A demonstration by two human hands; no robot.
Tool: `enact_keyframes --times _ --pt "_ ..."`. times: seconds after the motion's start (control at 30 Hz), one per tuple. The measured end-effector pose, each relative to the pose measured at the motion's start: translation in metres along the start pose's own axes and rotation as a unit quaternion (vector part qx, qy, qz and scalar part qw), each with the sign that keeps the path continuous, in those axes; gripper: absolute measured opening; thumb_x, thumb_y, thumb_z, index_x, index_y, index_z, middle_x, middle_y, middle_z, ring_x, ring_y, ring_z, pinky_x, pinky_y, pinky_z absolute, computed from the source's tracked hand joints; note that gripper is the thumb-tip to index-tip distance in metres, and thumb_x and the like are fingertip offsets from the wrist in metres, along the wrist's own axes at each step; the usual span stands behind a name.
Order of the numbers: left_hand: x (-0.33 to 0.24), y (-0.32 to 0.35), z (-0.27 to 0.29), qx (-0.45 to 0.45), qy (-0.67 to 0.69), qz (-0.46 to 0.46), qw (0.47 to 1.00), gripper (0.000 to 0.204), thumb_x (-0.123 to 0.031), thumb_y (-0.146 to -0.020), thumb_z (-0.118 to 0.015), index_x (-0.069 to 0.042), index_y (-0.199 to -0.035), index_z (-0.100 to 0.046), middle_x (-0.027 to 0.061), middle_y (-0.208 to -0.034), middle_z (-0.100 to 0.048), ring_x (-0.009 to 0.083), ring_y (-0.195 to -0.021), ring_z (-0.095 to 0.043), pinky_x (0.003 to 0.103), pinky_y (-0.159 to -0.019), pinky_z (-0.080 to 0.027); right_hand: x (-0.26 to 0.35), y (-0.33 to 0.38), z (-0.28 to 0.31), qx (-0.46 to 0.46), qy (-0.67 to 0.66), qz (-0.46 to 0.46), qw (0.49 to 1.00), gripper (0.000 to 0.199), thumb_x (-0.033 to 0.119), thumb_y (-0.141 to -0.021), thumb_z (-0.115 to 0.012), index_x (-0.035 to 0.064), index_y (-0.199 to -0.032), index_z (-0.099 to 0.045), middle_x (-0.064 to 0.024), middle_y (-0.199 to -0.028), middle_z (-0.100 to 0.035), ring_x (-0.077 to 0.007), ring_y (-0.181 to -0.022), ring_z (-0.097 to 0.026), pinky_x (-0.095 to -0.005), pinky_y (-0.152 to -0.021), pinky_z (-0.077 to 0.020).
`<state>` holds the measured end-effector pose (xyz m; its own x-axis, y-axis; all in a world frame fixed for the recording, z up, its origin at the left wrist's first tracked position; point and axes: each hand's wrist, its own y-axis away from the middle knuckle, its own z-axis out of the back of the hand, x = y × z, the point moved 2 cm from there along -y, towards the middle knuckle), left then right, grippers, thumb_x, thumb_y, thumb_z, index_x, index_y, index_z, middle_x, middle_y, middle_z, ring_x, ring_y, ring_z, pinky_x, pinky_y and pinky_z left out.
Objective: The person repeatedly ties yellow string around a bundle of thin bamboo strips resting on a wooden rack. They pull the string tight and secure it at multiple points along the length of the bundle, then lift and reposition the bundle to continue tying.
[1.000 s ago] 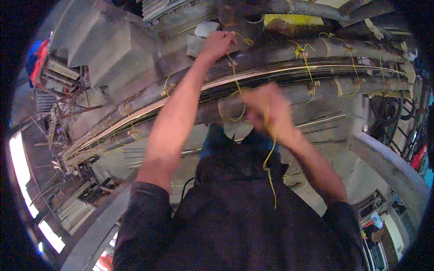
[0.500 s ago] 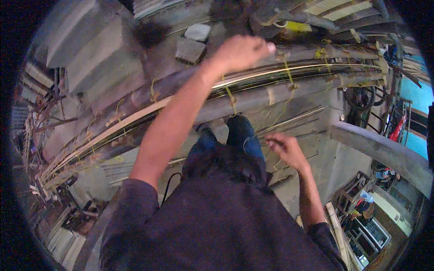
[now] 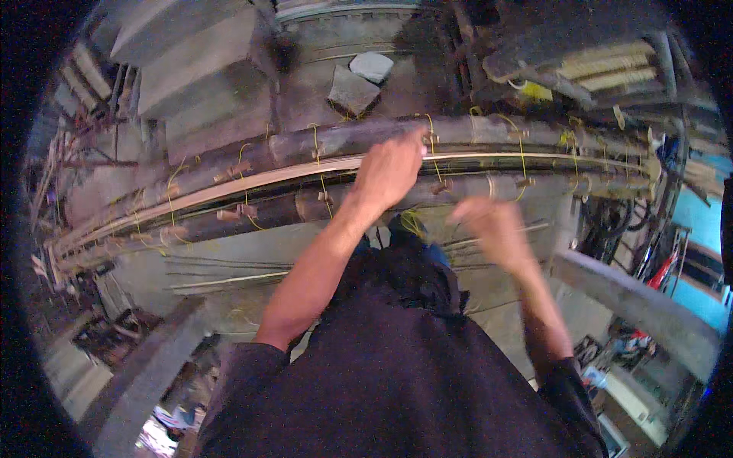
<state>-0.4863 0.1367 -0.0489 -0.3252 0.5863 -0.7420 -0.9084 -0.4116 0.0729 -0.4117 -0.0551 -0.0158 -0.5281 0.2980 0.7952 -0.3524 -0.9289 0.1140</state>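
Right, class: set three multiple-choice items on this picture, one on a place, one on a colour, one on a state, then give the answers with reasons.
1. Where is the left hand?
A. on the bars
B. on the stone
C. in a pocket

2. What colour are the ties round the bars?
A. red
B. yellow
C. white

3. How is the right hand?
A. gripping the bars
B. flat on the stone
C. in the air, blurred

Answers: 1 A, its fingers rest on the upper bar. 2 B, thin yellow loops show all along. 3 C, it hangs below the bars, touching nothing, too blurred to tell its grip.
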Motion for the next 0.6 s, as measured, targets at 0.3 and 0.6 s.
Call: enact_keyframes --times 0.3,0.6 --pt "-0.004 0.001 -0.036 -0.097 -0.118 -0.005 0.988 0.021 -0.028 -0.084 -0.06 -0.01 -0.086 -0.069 0.013 -0.075 -0.066 0.0324 -0.072 -0.063 0.044 -0.067 -0.048 0.076 -0.185 0.073 0.091 0.067 0.22 0.969 0.032 0.029 -0.088 -0.056 0.0017 -0.103 -0.063 -0.0192 -0.087 -0.063 -0.0354 -0.085 -0.062 -0.0447 -0.077 -0.0484" --pt "0.0 0.004 -0.032 -0.082 -0.094 0.027 0.992 0.024 -0.03 -0.085 -0.059 -0.008 -0.088 -0.068 0.0153 -0.077 -0.065 0.0358 -0.073 -0.062 0.042 -0.066 -0.05 0.012 -0.059 -0.01 0.026 -0.17 0.158 0.972 0.014 0.013 -0.085 -0.051 0.0038 -0.095 -0.056 -0.0097 -0.08 -0.057 -0.0227 -0.079 -0.059 -0.0318 -0.071 -0.0471"
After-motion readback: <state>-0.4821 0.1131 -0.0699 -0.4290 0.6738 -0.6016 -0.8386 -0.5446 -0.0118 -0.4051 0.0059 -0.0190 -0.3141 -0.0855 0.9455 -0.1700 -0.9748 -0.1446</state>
